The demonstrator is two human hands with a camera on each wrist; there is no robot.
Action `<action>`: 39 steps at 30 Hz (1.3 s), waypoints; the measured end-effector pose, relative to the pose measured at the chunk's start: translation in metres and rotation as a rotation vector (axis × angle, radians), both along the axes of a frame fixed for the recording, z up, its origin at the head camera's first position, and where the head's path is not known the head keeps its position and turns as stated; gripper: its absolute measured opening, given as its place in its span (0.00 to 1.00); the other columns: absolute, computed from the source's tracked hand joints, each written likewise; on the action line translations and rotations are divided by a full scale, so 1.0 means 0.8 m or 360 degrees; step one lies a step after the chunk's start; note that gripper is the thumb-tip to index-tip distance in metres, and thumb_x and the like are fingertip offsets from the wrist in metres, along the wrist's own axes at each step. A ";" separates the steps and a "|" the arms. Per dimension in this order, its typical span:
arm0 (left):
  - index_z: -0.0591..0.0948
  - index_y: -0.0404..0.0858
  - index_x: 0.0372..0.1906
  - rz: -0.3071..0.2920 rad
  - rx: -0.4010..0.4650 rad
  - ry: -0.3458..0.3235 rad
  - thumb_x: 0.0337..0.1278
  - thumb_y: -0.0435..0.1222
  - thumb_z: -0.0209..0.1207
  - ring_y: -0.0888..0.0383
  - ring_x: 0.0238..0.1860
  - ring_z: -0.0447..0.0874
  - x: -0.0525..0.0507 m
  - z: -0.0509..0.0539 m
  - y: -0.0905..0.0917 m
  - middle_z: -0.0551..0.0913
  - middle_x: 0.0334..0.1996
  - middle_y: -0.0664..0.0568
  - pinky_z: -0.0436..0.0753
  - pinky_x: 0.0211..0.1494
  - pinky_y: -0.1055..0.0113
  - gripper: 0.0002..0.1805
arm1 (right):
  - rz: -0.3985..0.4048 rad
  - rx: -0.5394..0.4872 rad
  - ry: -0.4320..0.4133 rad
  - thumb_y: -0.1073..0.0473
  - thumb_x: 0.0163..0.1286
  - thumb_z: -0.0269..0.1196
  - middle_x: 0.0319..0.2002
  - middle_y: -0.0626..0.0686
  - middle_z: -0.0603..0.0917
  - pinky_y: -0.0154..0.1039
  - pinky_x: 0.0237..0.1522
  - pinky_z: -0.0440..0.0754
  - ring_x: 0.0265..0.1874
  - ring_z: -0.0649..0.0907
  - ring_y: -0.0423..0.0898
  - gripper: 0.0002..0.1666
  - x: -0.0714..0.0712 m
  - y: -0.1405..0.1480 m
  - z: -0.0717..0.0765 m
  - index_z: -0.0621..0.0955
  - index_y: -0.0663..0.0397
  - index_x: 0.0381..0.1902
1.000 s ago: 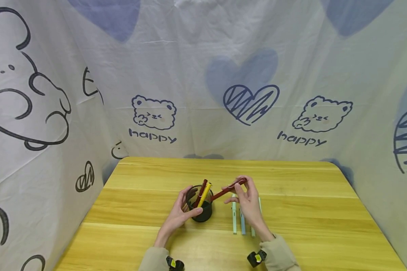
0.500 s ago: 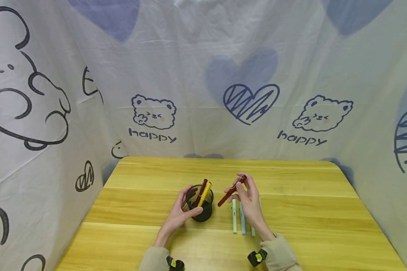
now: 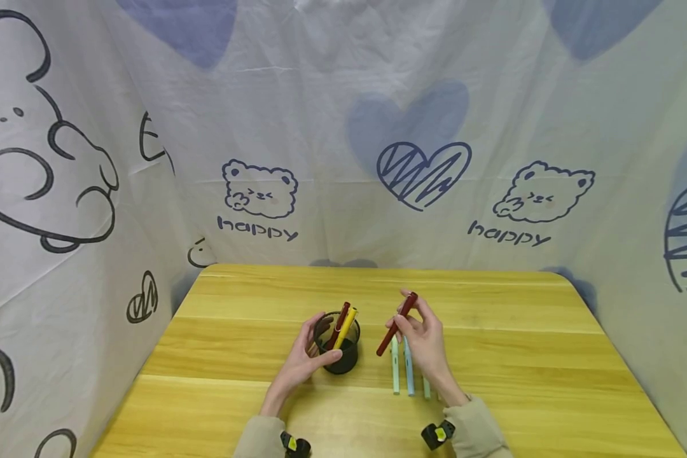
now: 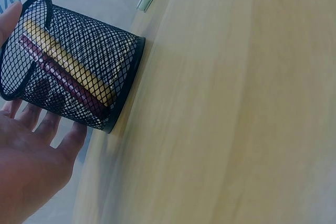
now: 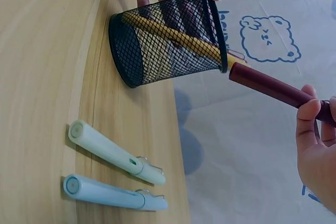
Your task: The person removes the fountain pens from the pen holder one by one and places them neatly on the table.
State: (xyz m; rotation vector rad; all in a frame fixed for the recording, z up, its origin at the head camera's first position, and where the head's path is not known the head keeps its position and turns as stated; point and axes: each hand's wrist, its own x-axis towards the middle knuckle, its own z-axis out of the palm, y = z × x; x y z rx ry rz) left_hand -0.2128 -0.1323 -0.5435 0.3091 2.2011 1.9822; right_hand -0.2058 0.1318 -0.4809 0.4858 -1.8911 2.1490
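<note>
I am gripping the mesh cup [image 3: 345, 364], yellow pen [image 3: 347, 323] inside, with my left hand [image 3: 303, 360]; my right hand [image 3: 427, 345], apart from it, is pinching a dark red pen [image 5: 273, 87].

This looks like a small curtained booth built round one worktop [image 3: 521, 356], most likely a recording corner. Pale, creased cloth [image 3: 320, 114] hangs at the back and along both sides, printed with blue hearts [image 3: 423, 177], outlined cartoon bears [image 3: 260, 191] and the word "happy". Black wrist cameras [image 3: 437, 435] point to filming, while the mesh pen cup [image 3: 348, 362] and pens [image 3: 395, 366] give the yellow, wood-grained surface a desk's look. The cloth hides the wider room, so the type of building cannot be told.
</note>
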 end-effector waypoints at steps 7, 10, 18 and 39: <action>0.56 0.51 0.78 0.0000 -0.0004 0.0004 0.56 0.38 0.71 0.44 0.81 0.53 -0.001 -0.002 0.000 0.63 0.77 0.45 0.53 0.80 0.36 0.49 | -0.0049 -0.0078 0.0043 0.71 0.73 0.58 0.39 0.46 0.83 0.28 0.23 0.78 0.32 0.87 0.39 0.19 -0.001 0.012 -0.002 0.75 0.68 0.61; 0.57 0.52 0.78 0.0001 -0.0001 0.0004 0.57 0.38 0.71 0.44 0.81 0.52 -0.001 -0.002 0.000 0.63 0.78 0.45 0.53 0.80 0.36 0.48 | -0.0071 -0.0099 0.0056 0.72 0.73 0.57 0.40 0.48 0.85 0.27 0.23 0.78 0.33 0.88 0.40 0.17 -0.001 0.020 -0.003 0.75 0.68 0.59; 0.57 0.53 0.78 0.0007 0.0007 -0.0009 0.57 0.39 0.71 0.45 0.82 0.50 0.001 -0.001 0.000 0.61 0.79 0.47 0.52 0.81 0.36 0.48 | -0.0133 -0.0131 0.0025 0.70 0.75 0.57 0.41 0.48 0.89 0.29 0.22 0.79 0.34 0.89 0.42 0.12 0.001 0.041 -0.004 0.75 0.64 0.54; 0.56 0.51 0.79 -0.0001 0.0012 -0.0001 0.58 0.39 0.70 0.45 0.82 0.50 0.001 0.001 0.001 0.61 0.78 0.47 0.51 0.81 0.36 0.48 | -0.0222 -0.0095 -0.0018 0.70 0.75 0.57 0.36 0.51 0.84 0.31 0.20 0.80 0.30 0.90 0.43 0.10 0.005 0.069 -0.013 0.78 0.66 0.52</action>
